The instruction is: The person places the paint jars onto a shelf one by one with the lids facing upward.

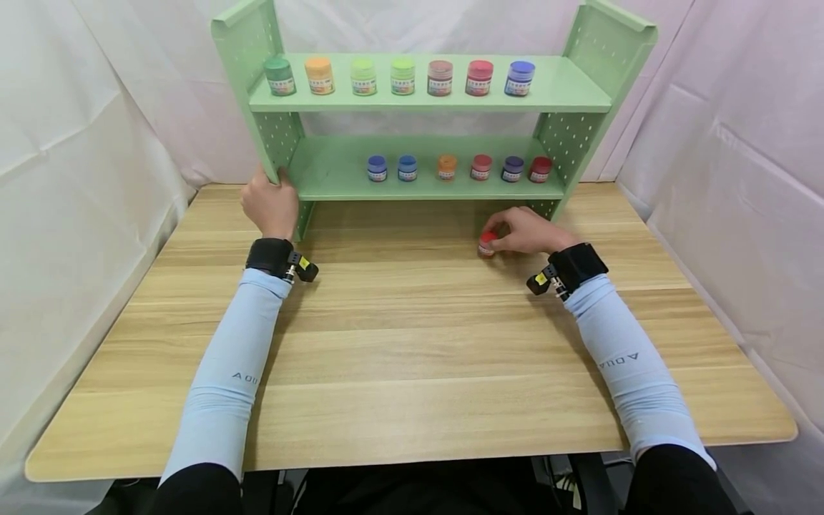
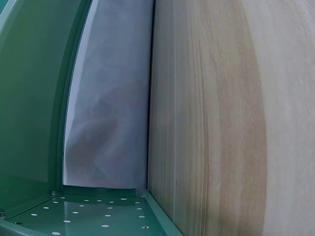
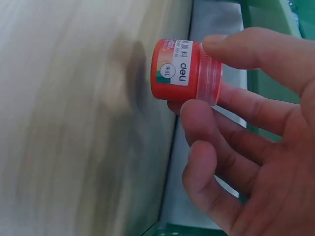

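My right hand (image 1: pixel 528 232) pinches a small red paint jar (image 1: pixel 485 249) near its lid, in front of the shelf's lower right corner. In the right wrist view the thumb and fingertips hold the red jar (image 3: pixel 172 69), its white "deli" label showing. The jar is at or just above the tabletop; I cannot tell if it touches. At the far left, my left hand (image 1: pixel 269 206) grips the front edge of the green shelf's (image 1: pixel 425 189) left side panel, its thumb on the inner face. Its fingers are out of the left wrist view, where the perforated side panel (image 2: pixel 93 216) shows.
Several paint jars stand along the upper board (image 1: pixel 418 104), among them a green jar (image 1: pixel 280 76) and a blue jar (image 1: pixel 519 77). The lower board bears another row of smaller jars, with an orange jar (image 1: pixel 447 167) mid-row. A wooden table (image 1: pixel 412 343) lies beneath; white cloth (image 1: pixel 77 143) surrounds it.
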Available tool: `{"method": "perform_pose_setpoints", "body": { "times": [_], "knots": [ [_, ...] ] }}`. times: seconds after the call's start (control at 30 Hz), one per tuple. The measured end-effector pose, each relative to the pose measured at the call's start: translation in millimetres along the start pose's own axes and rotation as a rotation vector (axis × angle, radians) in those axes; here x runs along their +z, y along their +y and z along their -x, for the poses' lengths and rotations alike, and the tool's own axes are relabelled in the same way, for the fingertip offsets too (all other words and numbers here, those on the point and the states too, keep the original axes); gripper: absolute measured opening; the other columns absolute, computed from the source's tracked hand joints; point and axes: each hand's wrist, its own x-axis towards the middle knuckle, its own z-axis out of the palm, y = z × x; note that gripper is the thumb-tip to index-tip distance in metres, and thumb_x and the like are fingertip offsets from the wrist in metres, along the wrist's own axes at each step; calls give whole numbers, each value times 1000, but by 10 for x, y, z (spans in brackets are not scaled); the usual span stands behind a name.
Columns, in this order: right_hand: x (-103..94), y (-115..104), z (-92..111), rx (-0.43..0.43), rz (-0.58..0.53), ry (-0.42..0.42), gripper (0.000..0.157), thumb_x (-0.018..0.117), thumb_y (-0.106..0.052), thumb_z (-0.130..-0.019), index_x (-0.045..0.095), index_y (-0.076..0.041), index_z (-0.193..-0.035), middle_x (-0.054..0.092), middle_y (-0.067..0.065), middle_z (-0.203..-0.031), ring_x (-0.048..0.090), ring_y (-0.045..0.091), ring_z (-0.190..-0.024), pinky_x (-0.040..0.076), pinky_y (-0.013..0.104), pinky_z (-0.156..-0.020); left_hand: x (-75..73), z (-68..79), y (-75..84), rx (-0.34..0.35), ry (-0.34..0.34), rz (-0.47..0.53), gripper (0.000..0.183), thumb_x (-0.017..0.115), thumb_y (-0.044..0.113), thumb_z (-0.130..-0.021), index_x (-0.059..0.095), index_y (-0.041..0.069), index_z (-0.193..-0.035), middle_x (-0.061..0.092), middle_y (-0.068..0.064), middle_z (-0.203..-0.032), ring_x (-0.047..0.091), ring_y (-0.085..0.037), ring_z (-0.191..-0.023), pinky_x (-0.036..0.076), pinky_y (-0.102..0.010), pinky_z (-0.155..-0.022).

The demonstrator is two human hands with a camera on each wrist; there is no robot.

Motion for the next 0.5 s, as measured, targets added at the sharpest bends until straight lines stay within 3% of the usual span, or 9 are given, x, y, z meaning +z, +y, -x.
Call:
{"method": "perform_pose_setpoints", "body": {
  "times": [0.17, 0.33, 0.5],
  "knots": [
    [-80, -195, -18, -71, 1, 29, 22, 71, -30, -81, 69, -18, -100, 64, -7, -84, 55, 15, -69, 42, 30, -63, -12, -11, -8, 13, 12, -3, 23, 53, 20, -93, 70, 6, -93, 71, -8, -87, 50, -22, -63, 27, -30, -56],
    [-151, -448, -67, -157, 12, 67, 19, 69, -33, -82, 68, -23, -99, 61, -8, -76, 50, 12, -59, 40, 29, -59, -19, -16, -17, 22, 30, -12, 24, 53, 20, -92, 57, 6, -74, 57, -11, -65, 40, -24, -60, 23, -30, -56],
    [-229, -755, -211, -234, 4, 66, 18, 68, -34, -84, 67, -26, -100, 61, -8, -76, 49, 11, -59, 40, 27, -55, 8, 0, -27, 6, 19, -3, 23, 53, 22, -93, 58, 7, -76, 56, -9, -65, 38, -23, -60, 21, -29, -55]
  ]
}}
